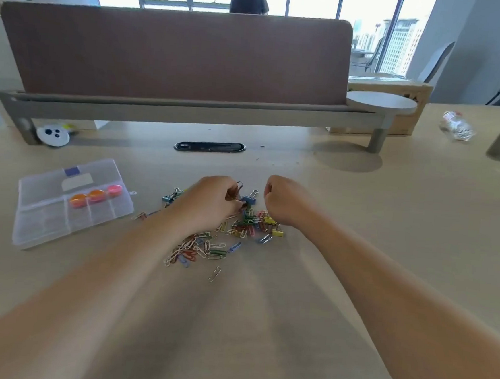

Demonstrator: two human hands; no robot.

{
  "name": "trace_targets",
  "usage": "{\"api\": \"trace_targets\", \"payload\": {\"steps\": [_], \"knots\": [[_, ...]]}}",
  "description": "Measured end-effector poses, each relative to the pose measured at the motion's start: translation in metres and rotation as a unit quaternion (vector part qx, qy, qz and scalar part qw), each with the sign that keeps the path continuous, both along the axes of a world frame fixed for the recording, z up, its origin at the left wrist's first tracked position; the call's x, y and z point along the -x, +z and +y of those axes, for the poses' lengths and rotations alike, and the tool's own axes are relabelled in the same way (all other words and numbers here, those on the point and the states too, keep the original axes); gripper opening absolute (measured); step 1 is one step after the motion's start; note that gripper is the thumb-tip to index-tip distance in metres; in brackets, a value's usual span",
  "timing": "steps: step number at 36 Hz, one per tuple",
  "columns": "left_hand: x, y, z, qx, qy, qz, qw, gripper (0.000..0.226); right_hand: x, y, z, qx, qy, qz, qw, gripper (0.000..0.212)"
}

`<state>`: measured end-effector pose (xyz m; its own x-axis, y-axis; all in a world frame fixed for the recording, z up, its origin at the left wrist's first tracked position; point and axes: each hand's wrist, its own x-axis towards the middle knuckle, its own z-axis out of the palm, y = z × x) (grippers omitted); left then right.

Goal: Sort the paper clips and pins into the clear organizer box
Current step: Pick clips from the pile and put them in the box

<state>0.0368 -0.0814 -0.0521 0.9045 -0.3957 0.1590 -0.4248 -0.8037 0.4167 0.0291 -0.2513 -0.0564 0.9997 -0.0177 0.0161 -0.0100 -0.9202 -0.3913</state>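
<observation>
At counter (342,256) centre: pile of paper clips (208,246), unsorted. Left hand (212,199), fingers clenched on a brown binder clip (237,189); right hand (283,202), fingers pinching a reddish piece (269,188), kind unclear. Both forearms extended, hands over the pile's far edge. Step: picking by type. Next: carry leftward to clear organizer box (46,221), releasing over one compartment.

Brown desk divider (175,55) backs the tan table (390,215); bright windows (317,0) beyond
</observation>
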Motion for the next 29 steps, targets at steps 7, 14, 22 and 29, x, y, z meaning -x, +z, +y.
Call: {"api": "trace_targets", "payload": {"steps": [7, 14, 22, 29], "knots": [[-0.018, -0.004, 0.003, -0.036, -0.004, 0.009, 0.999, 0.02, -0.033, -0.008, 0.016, 0.003, -0.019, 0.022, 1.0, 0.014], [-0.024, -0.007, 0.01, -0.024, -0.003, 0.0, 1.0, 0.011, -0.047, -0.011, 0.03, 0.066, -0.049, 0.043, 0.996, 0.028], [-0.022, -0.01, 0.026, -0.004, 0.011, 0.002, 1.0, 0.008, -0.04, -0.001, 0.04, 0.127, -0.03, 0.068, 0.989, 0.025], [-0.01, -0.007, 0.04, -0.003, 0.012, -0.001, 1.0, 0.011, -0.031, 0.004, 0.042, 0.134, -0.028, 0.078, 0.988, 0.033]]}}
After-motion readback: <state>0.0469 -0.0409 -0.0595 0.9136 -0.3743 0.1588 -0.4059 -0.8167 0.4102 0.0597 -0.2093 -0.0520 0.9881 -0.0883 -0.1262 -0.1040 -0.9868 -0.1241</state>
